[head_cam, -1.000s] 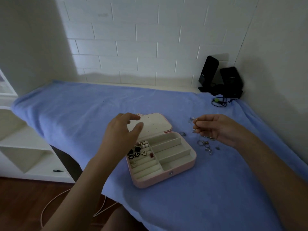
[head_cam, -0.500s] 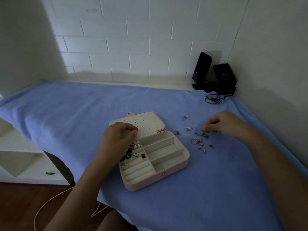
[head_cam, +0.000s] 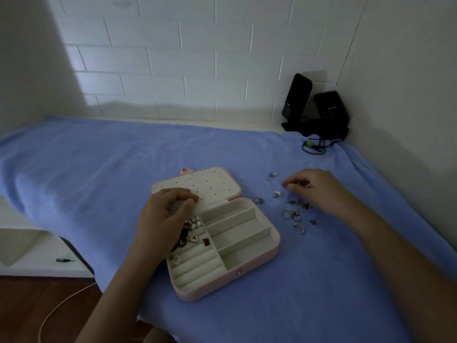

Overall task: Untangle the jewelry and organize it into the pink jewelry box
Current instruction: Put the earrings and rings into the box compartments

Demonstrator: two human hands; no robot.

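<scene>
Under my left hand [head_cam: 165,219] the pink jewelry box [head_cam: 212,288] lies open on the blue cloth [head_cam: 86,169], with earrings [head_cam: 195,222] in the slots by my palm. Those fingers curl at the lid [head_cam: 210,181]; whether they hold anything I cannot tell. Just beside my right hand [head_cam: 319,189], fingertips curled down, loose jewelry [head_cam: 294,214] lies scattered; whether it pinches a piece I cannot tell. Beyond it, black speakers [head_cam: 329,110] bear lettering too small to read.

Obstacles: open pink jewelry box [head_cam: 222,285] centre; loose jewelry [head_cam: 286,214] right; black devices [head_cam: 296,100], perhaps speakers, back corner. Free: blue tabletop [head_cam: 86,169] left.
</scene>
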